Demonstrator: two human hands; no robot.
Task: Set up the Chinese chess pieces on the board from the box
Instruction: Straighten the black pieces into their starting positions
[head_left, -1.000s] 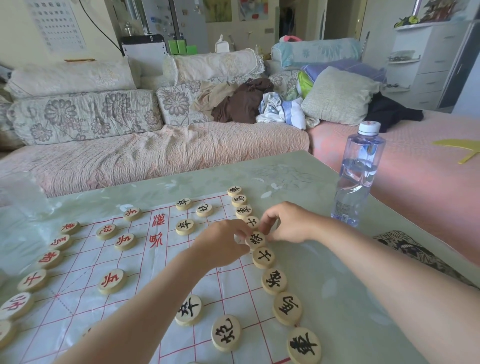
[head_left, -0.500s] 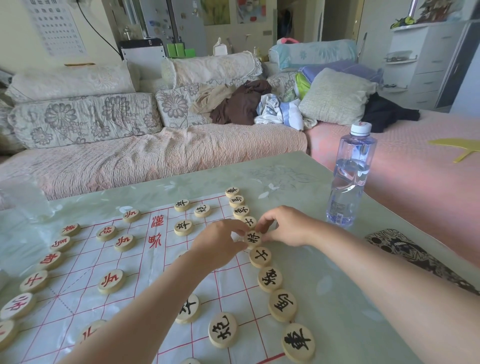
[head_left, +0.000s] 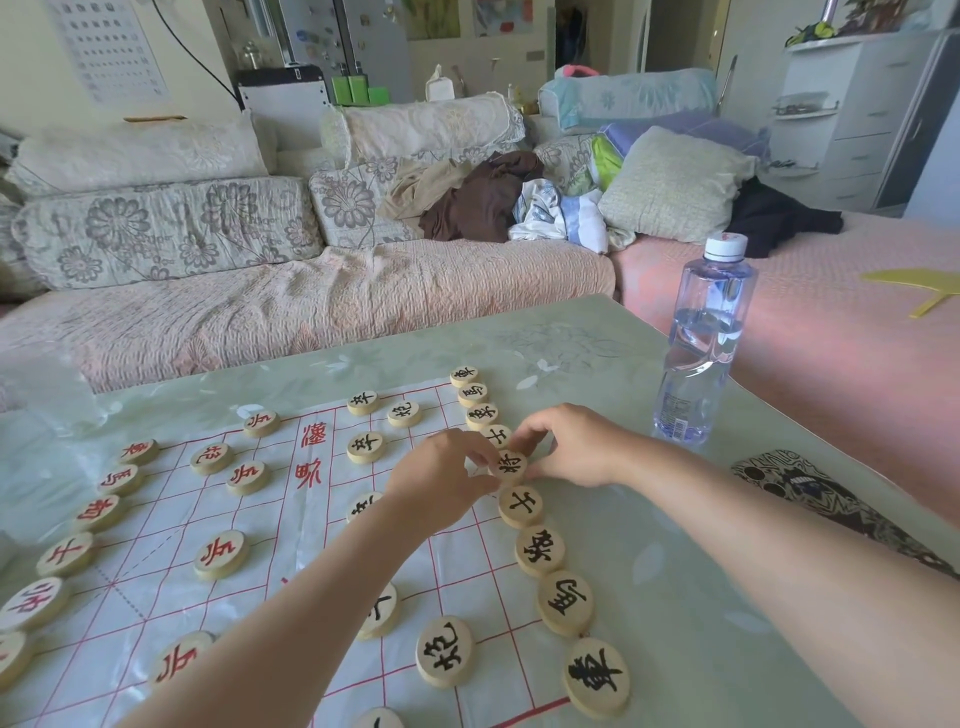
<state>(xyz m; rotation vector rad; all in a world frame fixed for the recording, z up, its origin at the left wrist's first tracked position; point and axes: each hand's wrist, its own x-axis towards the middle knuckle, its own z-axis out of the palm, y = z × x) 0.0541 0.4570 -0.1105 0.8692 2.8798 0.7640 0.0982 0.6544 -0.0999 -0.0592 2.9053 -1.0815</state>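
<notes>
A white plastic-sheet board (head_left: 291, 525) with red lines lies on the green table. Round wooden pieces stand on it: red-lettered ones along the left side, black-lettered ones in a column (head_left: 540, 551) down the right edge. Both hands meet at the black general piece (head_left: 510, 464) in the middle of that column. My left hand (head_left: 441, 486) pinches its left rim with fingertips. My right hand (head_left: 566, 447) holds its right rim between thumb and fingers. The piece lies flat on the board. No box is in view.
A clear water bottle (head_left: 704, 338) stands on the table right of the board. A dark patterned object (head_left: 810, 499) lies at the table's right edge. A crinkled clear plastic bag (head_left: 36, 395) sits at the far left. Sofas with cushions surround the table.
Both hands stay on the black general piece; they have hardly shifted. The camera has tilted slightly, moving the scene a little in the frame.
</notes>
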